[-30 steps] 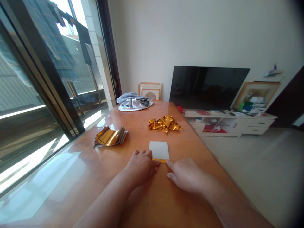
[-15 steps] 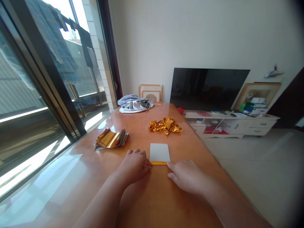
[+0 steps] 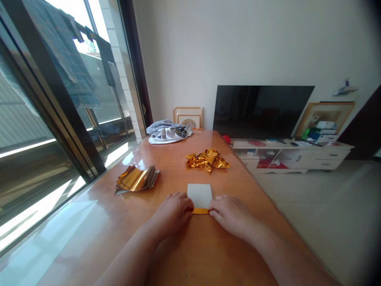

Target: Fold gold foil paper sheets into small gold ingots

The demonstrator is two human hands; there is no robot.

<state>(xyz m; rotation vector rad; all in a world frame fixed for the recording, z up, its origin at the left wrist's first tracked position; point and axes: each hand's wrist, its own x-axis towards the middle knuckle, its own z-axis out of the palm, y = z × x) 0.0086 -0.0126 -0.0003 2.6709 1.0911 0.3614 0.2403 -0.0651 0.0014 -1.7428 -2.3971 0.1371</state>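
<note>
A sheet of foil paper [image 3: 199, 195] lies on the wooden table in front of me, pale side up, its near edge turned over into a narrow gold strip. My left hand [image 3: 177, 206] pinches the left end of that strip, fingers curled. At the strip's right end, my right hand [image 3: 224, 210] is closed on it between thumb and fingers. Both sets of fingertips hide the strip's ends. Beyond the sheet sits a cluster of crumpled or folded gold foil pieces [image 3: 208, 160]. To the left rests a loose stack of gold foil sheets [image 3: 135, 178], slightly curled.
The glossy wooden table [image 3: 166, 161] runs away from me towards the wall. A bundle of grey and white cloth [image 3: 169, 132] lies at its far end. A glass sliding door [image 3: 44, 119] borders the left; a television [image 3: 263, 111] and a low white cabinet [image 3: 318, 155] stand at the right.
My right fingers have curled in and closed on the strip's right end. My left fingers have moved slightly inward over its left end. The view has shifted a little.
</note>
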